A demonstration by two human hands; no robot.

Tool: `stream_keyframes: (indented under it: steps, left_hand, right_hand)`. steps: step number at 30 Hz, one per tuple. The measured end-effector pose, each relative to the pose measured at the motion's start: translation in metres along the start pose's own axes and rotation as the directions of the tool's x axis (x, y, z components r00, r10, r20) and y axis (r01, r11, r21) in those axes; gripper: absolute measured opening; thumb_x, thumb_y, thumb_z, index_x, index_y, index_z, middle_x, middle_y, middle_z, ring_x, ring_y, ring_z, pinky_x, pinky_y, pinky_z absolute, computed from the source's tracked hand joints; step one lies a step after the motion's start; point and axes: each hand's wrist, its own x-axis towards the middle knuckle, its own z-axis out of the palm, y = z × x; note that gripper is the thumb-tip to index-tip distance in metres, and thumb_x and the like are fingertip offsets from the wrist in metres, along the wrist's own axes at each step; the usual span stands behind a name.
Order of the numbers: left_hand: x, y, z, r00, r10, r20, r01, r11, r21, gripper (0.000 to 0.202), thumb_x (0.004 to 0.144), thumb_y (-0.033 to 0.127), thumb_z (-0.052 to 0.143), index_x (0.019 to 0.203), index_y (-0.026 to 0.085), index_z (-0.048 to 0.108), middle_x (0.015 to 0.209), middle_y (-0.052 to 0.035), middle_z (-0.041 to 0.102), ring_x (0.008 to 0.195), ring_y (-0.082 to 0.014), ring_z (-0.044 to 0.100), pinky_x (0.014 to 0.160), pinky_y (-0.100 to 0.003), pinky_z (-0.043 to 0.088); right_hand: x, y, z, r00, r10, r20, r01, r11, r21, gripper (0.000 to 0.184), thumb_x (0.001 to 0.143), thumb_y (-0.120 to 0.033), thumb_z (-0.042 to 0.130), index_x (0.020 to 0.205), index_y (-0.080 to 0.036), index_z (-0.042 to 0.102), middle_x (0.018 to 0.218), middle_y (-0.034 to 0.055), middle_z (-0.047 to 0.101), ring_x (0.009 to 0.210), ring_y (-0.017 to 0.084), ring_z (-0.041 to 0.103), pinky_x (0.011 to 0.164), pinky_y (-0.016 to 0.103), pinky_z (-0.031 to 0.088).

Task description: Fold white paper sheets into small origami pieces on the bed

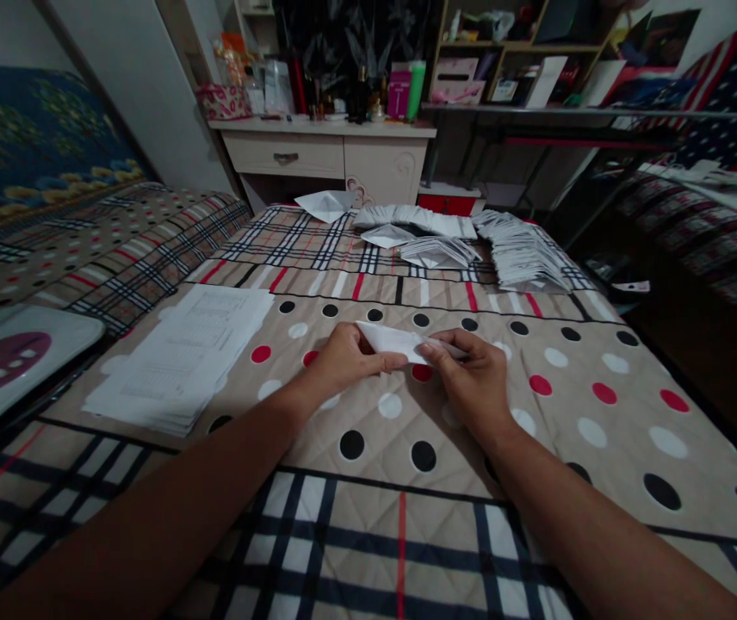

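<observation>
A small folded piece of white paper (395, 340) lies between my two hands on the dotted quilt (601, 405). My left hand (343, 357) pinches its left end with the fingers closed. The right end is gripped by my right hand (472, 375), thumb and fingers pressed on it. To the left of my left arm rests a stack of flat white sheets (191, 353). Farther back on the bed lie several finished folded paper pieces (439, 250) and a fanned pile of them (523, 254).
A white dresser (330, 155) with bottles and boxes stands beyond the bed's far edge, shelves to its right. A flat white and maroon pad (7, 362) lies at the left. A second bed or couch (717, 250) runs along the right.
</observation>
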Motion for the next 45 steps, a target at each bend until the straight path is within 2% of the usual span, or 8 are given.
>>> stream_keyframes:
  steps: [5,9,15,23,30,36,39,45]
  left_hand:
    - [-0.004,0.005,0.010,0.990,-0.019,-0.143,-0.001,0.990,-0.139,0.023,0.072,0.036,0.076,0.069,0.013,0.071,0.067,-0.0054,0.072,0.053,-0.0109,0.062,0.047,-0.020,0.047]
    - [-0.004,0.004,0.018,0.972,-0.005,-0.237,-0.038,0.984,-0.175,0.022,0.069,0.035,0.078,0.069,0.014,0.072,0.072,-0.0053,0.074,0.060,-0.0145,0.066,0.052,-0.023,0.052]
    - [-0.009,0.005,0.025,0.994,-0.013,-0.110,-0.006,0.986,-0.168,0.027,0.077,0.040,0.071,0.068,0.015,0.071,0.061,-0.0038,0.072,0.052,-0.0128,0.065,0.046,-0.020,0.045]
    - [-0.011,0.008,0.025,0.997,-0.031,-0.071,0.022,0.991,-0.133,0.060,0.089,0.061,0.048,0.059,0.012,0.065,0.056,-0.0090,0.069,0.045,-0.0126,0.062,0.041,-0.021,0.042]
    - [-0.014,0.007,0.018,0.992,-0.023,-0.121,0.026,0.999,0.027,0.047,0.084,0.056,0.059,0.062,0.015,0.060,0.042,0.0030,0.053,0.033,-0.0073,0.046,0.036,-0.019,0.036]
    - [-0.012,0.005,0.011,0.988,0.023,-0.153,-0.009,0.996,0.087,0.036,0.077,0.047,0.071,0.063,0.016,0.061,0.047,0.0041,0.052,0.037,-0.0062,0.043,0.035,-0.018,0.032]
    - [-0.012,0.004,0.008,0.989,0.032,-0.142,-0.017,0.994,0.109,0.050,0.085,0.054,0.057,0.051,0.017,0.054,0.040,0.0038,0.047,0.034,-0.0064,0.041,0.037,-0.020,0.033]
    - [-0.014,0.003,0.005,0.982,0.026,-0.187,-0.011,0.997,0.080,0.068,0.092,0.065,0.034,0.049,0.017,0.053,0.035,0.0011,0.045,0.032,-0.0082,0.043,0.038,-0.021,0.035]
  right_hand:
    - [0.001,-0.003,0.008,0.994,0.062,-0.090,-0.038,0.969,0.242,0.039,0.062,-0.033,0.082,0.091,-0.024,0.057,0.078,-0.0022,0.064,0.058,0.011,0.057,0.051,0.022,0.047]
    - [-0.001,-0.006,0.015,0.981,0.121,0.150,-0.172,0.903,0.394,0.041,0.061,-0.039,0.082,0.090,-0.023,0.059,0.079,0.0020,0.069,0.066,0.018,0.065,0.060,0.029,0.054]
    - [-0.007,-0.007,0.016,0.968,0.168,0.186,-0.234,0.873,0.427,0.025,0.070,-0.037,0.080,0.065,-0.020,0.062,0.058,0.0005,0.063,0.053,0.015,0.057,0.054,0.030,0.050]
    - [-0.006,-0.001,0.015,0.936,0.139,0.322,-0.298,0.800,0.520,0.043,0.088,-0.046,0.061,0.055,-0.018,0.060,0.051,0.0017,0.060,0.050,0.015,0.058,0.057,0.030,0.050]
    - [-0.005,0.003,0.015,0.955,0.217,0.203,-0.293,0.804,0.517,0.052,0.084,-0.060,0.060,0.053,-0.018,0.056,0.045,0.0008,0.056,0.035,0.010,0.046,0.037,0.023,0.033]
    - [-0.001,0.006,0.009,0.977,0.201,-0.069,-0.160,0.909,0.385,0.031,0.071,-0.037,0.081,0.060,-0.018,0.060,0.046,-0.0046,0.054,0.039,0.006,0.043,0.038,0.019,0.032]
    - [0.000,0.006,0.005,0.981,0.192,-0.037,-0.159,0.893,0.420,0.027,0.073,-0.036,0.080,0.063,-0.017,0.063,0.048,-0.0040,0.057,0.037,0.006,0.042,0.034,0.019,0.030]
    - [0.000,0.009,0.005,0.969,0.248,0.019,-0.220,0.819,0.531,0.043,0.078,-0.050,0.071,0.054,-0.018,0.055,0.042,-0.0013,0.056,0.029,0.007,0.039,0.028,0.019,0.024]
